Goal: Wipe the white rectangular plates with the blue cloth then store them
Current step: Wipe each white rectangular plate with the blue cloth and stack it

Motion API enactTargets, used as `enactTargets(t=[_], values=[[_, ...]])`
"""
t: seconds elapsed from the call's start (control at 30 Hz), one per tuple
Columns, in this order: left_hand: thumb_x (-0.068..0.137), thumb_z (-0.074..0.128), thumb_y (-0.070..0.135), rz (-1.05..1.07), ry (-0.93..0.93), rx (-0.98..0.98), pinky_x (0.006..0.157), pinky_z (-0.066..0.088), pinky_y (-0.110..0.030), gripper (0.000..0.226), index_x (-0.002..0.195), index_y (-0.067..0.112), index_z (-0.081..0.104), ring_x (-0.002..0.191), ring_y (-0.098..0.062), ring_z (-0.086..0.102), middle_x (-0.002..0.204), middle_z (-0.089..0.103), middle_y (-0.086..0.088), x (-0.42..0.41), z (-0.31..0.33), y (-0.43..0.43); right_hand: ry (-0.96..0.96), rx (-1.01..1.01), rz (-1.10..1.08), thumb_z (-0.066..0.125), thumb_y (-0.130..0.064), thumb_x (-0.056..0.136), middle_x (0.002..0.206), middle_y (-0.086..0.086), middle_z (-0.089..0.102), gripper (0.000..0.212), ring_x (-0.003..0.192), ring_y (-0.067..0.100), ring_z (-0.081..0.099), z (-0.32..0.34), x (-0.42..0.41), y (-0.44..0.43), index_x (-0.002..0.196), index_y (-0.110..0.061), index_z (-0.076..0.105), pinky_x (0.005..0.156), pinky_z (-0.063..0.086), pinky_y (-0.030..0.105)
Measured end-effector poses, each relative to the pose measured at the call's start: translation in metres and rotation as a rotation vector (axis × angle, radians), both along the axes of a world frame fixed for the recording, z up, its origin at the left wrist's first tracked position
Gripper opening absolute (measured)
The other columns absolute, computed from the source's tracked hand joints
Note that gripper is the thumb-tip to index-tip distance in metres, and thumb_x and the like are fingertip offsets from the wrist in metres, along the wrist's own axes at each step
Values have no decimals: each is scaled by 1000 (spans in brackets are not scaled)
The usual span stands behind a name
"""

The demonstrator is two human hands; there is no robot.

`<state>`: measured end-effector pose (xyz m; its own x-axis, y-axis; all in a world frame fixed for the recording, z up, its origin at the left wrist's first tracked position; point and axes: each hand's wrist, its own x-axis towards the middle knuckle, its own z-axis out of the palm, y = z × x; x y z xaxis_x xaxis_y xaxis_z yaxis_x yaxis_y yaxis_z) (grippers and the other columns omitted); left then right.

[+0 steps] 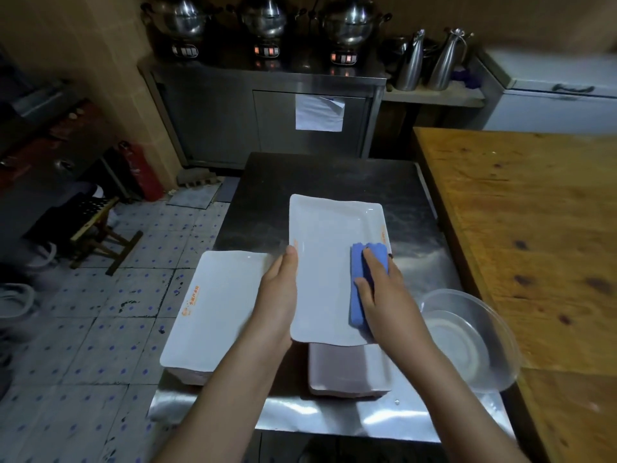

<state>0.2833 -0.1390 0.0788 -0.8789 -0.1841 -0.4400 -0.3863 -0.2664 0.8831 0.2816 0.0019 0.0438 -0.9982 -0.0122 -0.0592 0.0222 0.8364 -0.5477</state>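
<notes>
A white rectangular plate (329, 248) is held tilted above the steel table (320, 177). My left hand (278, 295) grips its left edge, thumb on the rim. My right hand (384, 295) presses a folded blue cloth (359, 279) flat on the plate's right side. To the left lies a stack of white rectangular plates (213, 305) with orange print on the top one. Under the held plate sits another stack of plates (347, 370), partly hidden.
A clear plastic bowl (474, 335) stands at the table's right edge beside a wooden table (534, 228). A steel cabinet (267, 111) with pots stands behind. A wooden stool (100, 235) and a red extinguisher (143, 172) are on the tiled floor at left.
</notes>
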Motion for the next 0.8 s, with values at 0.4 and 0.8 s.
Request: enactTargets(t=[0.4, 0.8], values=[[97, 37, 47, -69, -38, 63, 69, 53, -30, 37, 121, 29, 59, 95, -18, 66, 107, 69, 3, 0, -28, 16, 182, -564, -347, 60, -15, 91, 114, -6, 55, 41, 93, 11, 53, -7, -32, 31, 130, -26, 53, 63, 42, 8], [98, 40, 41, -142, -139, -173, 89, 50, -33, 33, 117, 23, 60, 99, -16, 63, 100, 67, 8, -3, -104, 23, -198, -1177, -587, 64, -9, 87, 93, 8, 64, 33, 74, 23, 60, -33, -27, 55, 115, -25, 56, 62, 50, 34]])
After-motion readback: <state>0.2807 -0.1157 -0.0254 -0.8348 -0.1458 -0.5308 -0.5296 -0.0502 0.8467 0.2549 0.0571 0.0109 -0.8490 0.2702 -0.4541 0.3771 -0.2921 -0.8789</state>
